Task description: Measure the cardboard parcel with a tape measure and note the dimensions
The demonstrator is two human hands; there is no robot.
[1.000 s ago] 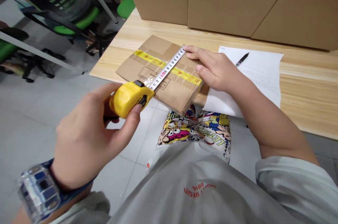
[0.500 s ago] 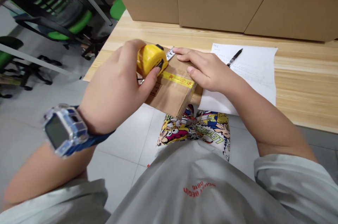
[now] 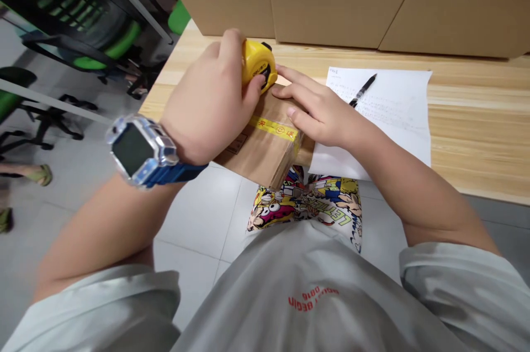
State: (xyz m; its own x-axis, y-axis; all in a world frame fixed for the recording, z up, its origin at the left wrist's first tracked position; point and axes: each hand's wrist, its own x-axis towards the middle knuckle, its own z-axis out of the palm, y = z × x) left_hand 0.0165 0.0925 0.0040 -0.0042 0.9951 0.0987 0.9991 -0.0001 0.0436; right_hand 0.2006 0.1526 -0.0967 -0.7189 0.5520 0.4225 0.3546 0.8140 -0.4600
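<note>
On a pale wood-grained table (image 3: 476,142), a yellow plastic tape measure (image 3: 257,59) sits by the far edge of a flat brown cardboard package (image 3: 265,156). Handling it well calls for a steady package and fingertips clear of the blade slot. The case is clasped in the left hand (image 3: 202,98), under its thumb; the right hand (image 3: 323,109), fingers loosely spread, rests on the package, beside a white paper sheet (image 3: 397,100).

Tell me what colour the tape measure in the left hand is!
The tape measure is yellow with black parts; it shows in the head view.
</note>
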